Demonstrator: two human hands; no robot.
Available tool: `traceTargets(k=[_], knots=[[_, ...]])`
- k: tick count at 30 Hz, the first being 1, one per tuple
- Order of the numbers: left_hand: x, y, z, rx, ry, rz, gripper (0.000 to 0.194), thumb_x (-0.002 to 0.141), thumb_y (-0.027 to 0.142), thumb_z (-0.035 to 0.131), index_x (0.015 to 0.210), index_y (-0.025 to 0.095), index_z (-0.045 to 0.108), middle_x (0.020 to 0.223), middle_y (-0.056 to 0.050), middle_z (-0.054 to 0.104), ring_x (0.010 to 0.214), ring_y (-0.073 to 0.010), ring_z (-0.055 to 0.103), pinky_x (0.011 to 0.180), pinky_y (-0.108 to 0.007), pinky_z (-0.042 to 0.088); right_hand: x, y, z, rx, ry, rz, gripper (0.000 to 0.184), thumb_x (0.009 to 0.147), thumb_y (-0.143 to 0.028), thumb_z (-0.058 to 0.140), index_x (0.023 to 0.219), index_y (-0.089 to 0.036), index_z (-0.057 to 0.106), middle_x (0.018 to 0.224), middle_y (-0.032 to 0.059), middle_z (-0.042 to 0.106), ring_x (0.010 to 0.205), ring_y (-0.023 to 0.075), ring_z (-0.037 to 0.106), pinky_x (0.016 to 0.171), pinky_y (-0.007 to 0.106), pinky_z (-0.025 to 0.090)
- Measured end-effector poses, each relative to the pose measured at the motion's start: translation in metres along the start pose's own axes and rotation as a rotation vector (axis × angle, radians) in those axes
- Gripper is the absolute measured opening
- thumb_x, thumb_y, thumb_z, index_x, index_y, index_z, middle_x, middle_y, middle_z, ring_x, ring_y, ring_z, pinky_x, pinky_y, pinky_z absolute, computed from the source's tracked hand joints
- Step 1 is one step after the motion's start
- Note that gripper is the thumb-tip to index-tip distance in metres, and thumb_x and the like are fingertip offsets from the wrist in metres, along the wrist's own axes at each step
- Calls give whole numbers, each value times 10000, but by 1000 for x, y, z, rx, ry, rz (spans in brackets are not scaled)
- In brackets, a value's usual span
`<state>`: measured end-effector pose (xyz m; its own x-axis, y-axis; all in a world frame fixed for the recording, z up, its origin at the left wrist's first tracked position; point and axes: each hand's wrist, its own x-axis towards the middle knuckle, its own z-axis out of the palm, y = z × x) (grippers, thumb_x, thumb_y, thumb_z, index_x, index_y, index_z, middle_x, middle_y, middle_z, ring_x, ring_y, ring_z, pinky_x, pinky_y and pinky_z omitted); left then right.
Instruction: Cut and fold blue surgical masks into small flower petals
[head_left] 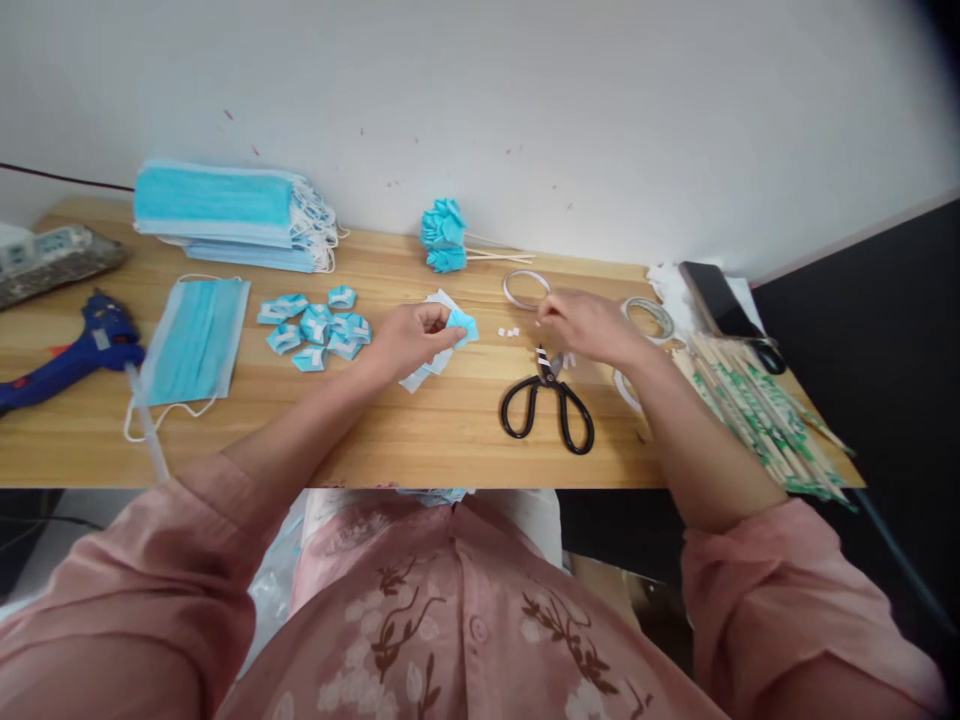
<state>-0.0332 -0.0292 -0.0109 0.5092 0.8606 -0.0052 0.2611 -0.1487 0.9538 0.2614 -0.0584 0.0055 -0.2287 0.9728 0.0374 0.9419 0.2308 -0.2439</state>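
My left hand (415, 342) pinches a small folded piece of blue mask fabric (464, 325) over the table. Beneath it lie white fabric pieces (422, 377). My right hand (585, 325) is closed with fingertips together above the scissors; a tiny white bit shows at the fingertips, too small to name. Black-handled scissors (548, 385) lie with blades pointing away, white strips on the blades. Several small white squares (508, 332) sit between the hands. Left of my left hand is a group of folded blue pieces (316, 323) with white patches.
A mask stack (217, 210), a single mask (196, 340) and a blue glue gun (97, 345) are at left. Blue fabric flowers (444, 235) on sticks lie at the back. Tape rolls (526, 288), a phone (718, 298) and wrapped chopsticks (761, 410) are at right.
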Motion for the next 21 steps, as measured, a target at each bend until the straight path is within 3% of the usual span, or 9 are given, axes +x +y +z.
traceTargets(k=[3, 7, 11, 15, 21], knots=[[-1, 7, -1, 14, -4, -47, 281, 773, 349, 642, 609, 194, 475, 535, 54, 451, 492, -72, 367, 487, -232, 273, 0, -18, -11, 443, 159, -31, 136, 959, -345, 606, 889, -232, 637, 856, 32, 703, 742, 192, 638, 732, 338, 515], [-2, 13, -1, 0, -3, -78, 265, 769, 319, 635, 603, 195, 469, 527, 54, 453, 480, -71, 382, 473, -224, 287, 10, -58, -12, 873, 127, -85, 385, 895, -613, 702, 872, -236, 628, 881, 15, 678, 690, 145, 624, 677, 310, 553], [-2, 12, -1, -22, 16, -105, 238, 782, 295, 622, 625, 196, 472, 534, 59, 441, 480, -71, 388, 479, -220, 301, 16, -82, 6, 940, 132, -89, 434, 886, -658, 695, 871, -226, 661, 1035, 43, 731, 809, 152, 663, 765, 319, 575], [0, 6, -1, -21, 26, -75, 255, 797, 312, 631, 633, 191, 478, 552, 58, 430, 499, -69, 374, 490, -224, 271, 14, -83, 30, 998, 192, -57, 312, 853, -522, 768, 850, -228, 663, 1103, 71, 748, 1065, 221, 697, 912, 379, 581], [3, -3, 2, 7, 61, -34, 301, 802, 327, 669, 617, 186, 476, 568, 56, 410, 525, -67, 343, 504, -235, 233, 12, -83, 45, 971, 213, -57, 176, 840, -392, 761, 844, -238, 677, 1061, 55, 762, 1025, 223, 710, 893, 395, 587]])
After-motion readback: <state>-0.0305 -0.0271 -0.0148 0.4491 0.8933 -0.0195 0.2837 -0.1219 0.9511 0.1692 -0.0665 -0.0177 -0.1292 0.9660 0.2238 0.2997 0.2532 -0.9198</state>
